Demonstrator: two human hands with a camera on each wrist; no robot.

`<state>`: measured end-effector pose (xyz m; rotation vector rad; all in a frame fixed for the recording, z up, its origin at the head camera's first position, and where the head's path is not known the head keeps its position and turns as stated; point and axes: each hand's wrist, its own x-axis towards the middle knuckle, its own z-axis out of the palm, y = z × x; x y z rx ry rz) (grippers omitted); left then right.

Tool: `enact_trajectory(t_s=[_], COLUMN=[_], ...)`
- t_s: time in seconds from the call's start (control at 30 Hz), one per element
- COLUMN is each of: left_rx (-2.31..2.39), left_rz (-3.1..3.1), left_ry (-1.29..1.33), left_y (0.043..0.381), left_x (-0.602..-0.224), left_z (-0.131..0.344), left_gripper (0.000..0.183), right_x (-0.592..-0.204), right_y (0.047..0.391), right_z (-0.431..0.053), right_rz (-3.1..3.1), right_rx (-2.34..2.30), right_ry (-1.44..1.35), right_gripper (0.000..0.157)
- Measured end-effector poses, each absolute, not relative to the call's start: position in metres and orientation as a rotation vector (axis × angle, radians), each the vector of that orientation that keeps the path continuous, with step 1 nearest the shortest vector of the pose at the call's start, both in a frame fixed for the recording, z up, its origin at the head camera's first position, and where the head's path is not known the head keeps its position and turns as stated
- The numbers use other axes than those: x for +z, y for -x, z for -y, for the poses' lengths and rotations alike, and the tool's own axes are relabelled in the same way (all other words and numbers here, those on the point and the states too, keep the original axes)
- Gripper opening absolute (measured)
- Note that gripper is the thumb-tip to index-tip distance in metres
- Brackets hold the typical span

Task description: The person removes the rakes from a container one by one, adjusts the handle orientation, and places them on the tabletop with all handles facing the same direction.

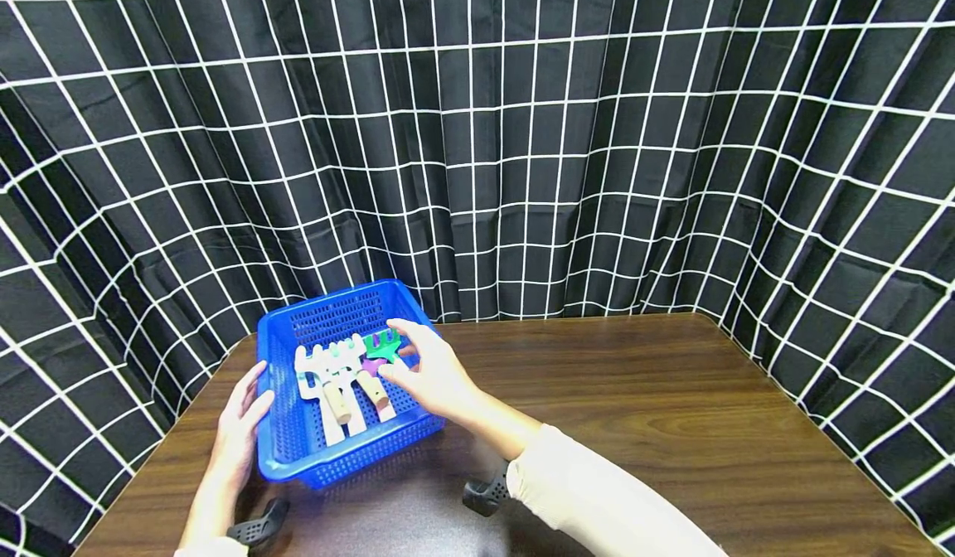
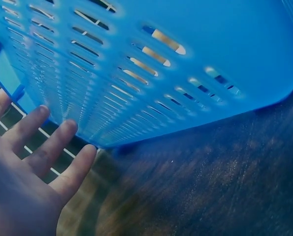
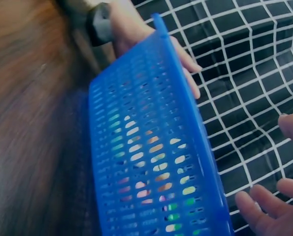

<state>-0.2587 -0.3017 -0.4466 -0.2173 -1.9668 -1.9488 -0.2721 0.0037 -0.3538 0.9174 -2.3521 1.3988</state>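
A blue perforated plastic basket (image 1: 351, 457) sits on the table at the left. Inside lie several small rake-like tools: white toothed heads (image 1: 332, 358), short pale wooden handles (image 1: 337, 404), a green toothed head (image 1: 383, 346) and a purple piece (image 1: 373, 365). My left hand (image 1: 240, 424) is at the basket's outer left wall, fingers spread and extended near the rim; firm contact is unclear. Over the basket's right side, my right hand (image 1: 436, 375) has thumb and fingers apart, close to the green head. In the right wrist view nothing shows between its fingers (image 3: 264, 201).
The brown wooden table (image 1: 597, 399) extends to the right of the basket. Black curtains with a white grid (image 1: 507, 142) stand behind and at both sides. Dark bands (image 1: 488, 491) are worn at both wrists.
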Motion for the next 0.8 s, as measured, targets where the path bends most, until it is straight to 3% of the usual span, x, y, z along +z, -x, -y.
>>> enact_trajectory(t_s=[0.8], left_rx=[-1.892], left_rz=[2.041], left_ry=[0.169], left_y=[0.257], left_x=[-0.445], left_z=[0.306], left_gripper=[0.054], right_x=[-0.369], right_y=[0.318], right_z=[0.025], right_rz=[2.633], right_rx=[1.149], right_ry=[-0.996], right_gripper=[0.052])
